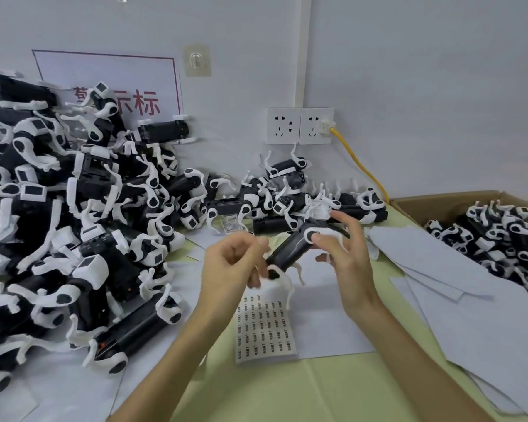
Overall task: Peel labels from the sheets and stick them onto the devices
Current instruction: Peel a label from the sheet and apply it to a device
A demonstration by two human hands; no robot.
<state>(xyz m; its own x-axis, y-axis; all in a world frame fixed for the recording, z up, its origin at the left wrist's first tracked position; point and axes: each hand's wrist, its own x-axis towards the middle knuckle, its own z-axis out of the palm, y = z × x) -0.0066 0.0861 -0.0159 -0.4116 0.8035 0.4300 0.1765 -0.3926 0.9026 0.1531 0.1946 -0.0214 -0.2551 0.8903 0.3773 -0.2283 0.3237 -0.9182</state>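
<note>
Right hand (345, 248) grips the white end of a black toy device (290, 249) just above the label sheet (264, 327) | left hand (232, 263) pinches closed by its low end; label too small to see | device looks light and hard with thin bendy legs, so hold the body.

Glossy black-and-white plastic device (290, 249), matt paper label sheet (264, 327), brown cardboard box (445, 200)

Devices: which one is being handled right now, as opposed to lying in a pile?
The black-and-white device held above the label sheet, gripped by both the left hand and right hand. All others lie piled or boxed.
</note>
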